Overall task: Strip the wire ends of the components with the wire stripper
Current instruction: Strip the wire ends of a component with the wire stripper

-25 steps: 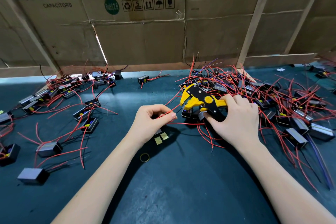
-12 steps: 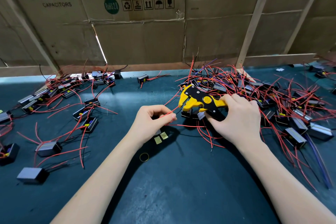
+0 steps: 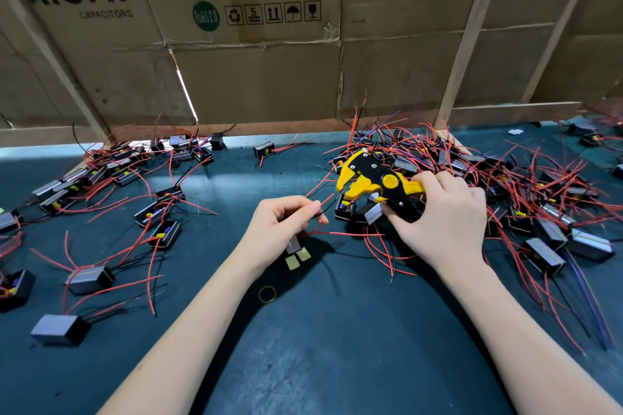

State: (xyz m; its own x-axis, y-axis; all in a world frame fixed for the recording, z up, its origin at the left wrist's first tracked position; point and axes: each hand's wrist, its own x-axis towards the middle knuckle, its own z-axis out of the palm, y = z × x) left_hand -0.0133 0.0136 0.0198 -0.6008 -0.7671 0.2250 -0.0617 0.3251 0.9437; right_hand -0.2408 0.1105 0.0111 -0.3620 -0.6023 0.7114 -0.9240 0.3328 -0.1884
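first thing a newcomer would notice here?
The yellow-and-black wire stripper, gripped by the right hand at centre right. Behind it, a tangle of red-wired components covers the right of the dark mat. The left hand pinches a wire beside the tool.

Bare dark mat (image 3: pixel 337 364) lay open between the forearms and toward the near edge, broken only by a small yellow ring (image 3: pixel 267 293) and two tan squares (image 3: pixel 296 258); to the right a tangled pile of red-wired components (image 3: pixel 526 199) crowded the surface, leaving no clean path; to the left, scattered components (image 3: pixel 91 278) lay apart with gaps between, though loose wires crossed them; the cardboard wall (image 3: pixel 256 77) closed the far side, apparently with a slit beneath.
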